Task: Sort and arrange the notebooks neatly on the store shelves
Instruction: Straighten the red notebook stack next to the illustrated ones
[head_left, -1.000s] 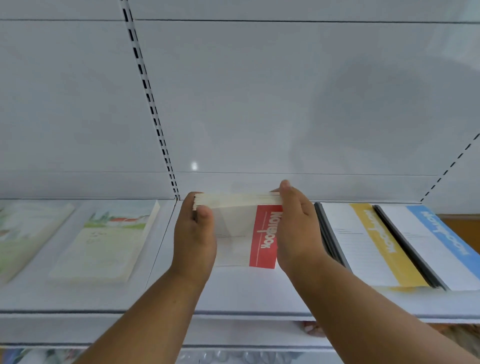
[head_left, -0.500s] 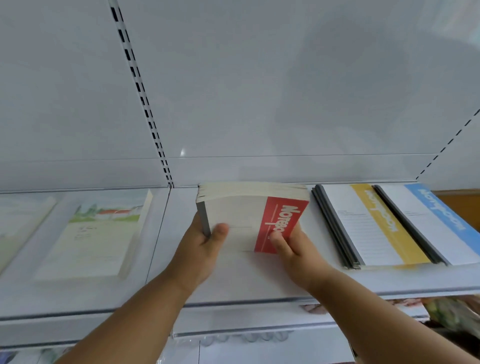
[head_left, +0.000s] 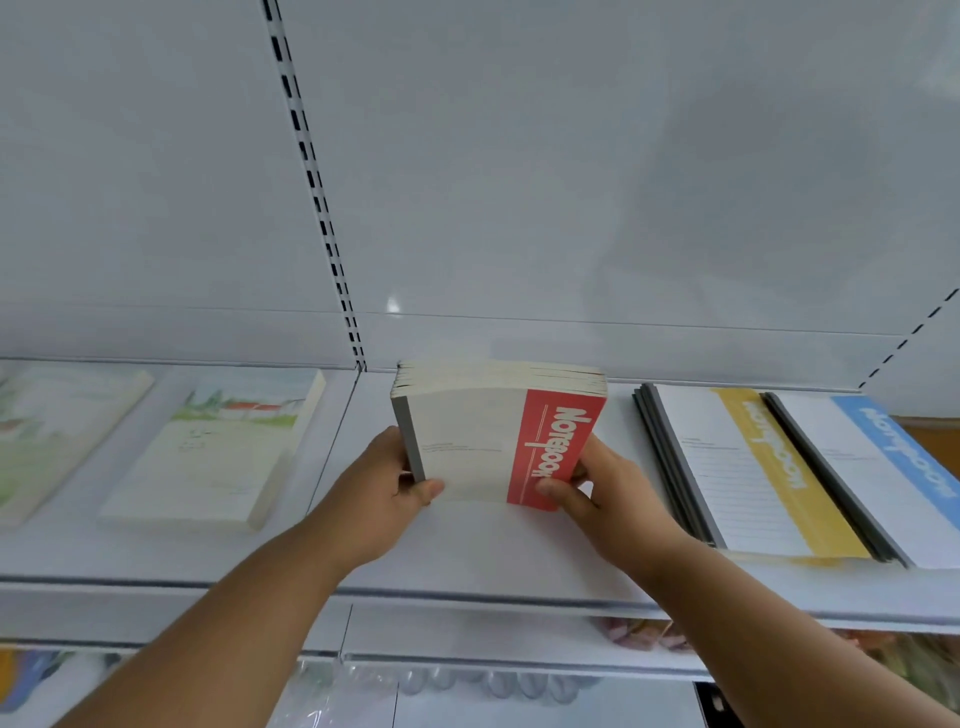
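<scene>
A thick stack of white notebooks with a red "Notebook" band (head_left: 488, 441) stands tilted up on the white shelf (head_left: 467, 561), its far edge raised. My left hand (head_left: 384, 493) grips the stack's grey spine side, thumb on the cover. My right hand (head_left: 597, 493) grips the red-band side at the near corner. To the right lie a stack with a yellow band (head_left: 748, 467) and a stack with a blue band (head_left: 893, 467), flat and side by side.
Two stacks of pale landscape-cover notebooks (head_left: 218, 447) (head_left: 47, 431) lie flat on the left shelf bay. A slotted upright (head_left: 317, 197) divides the white back panel. Below the shelf edge, packaged goods (head_left: 639, 634) show on a lower shelf.
Both hands slid from the stack's far edge to its near corners. The red-band stack has been tipped up toward me, its top cover now facing the camera.
</scene>
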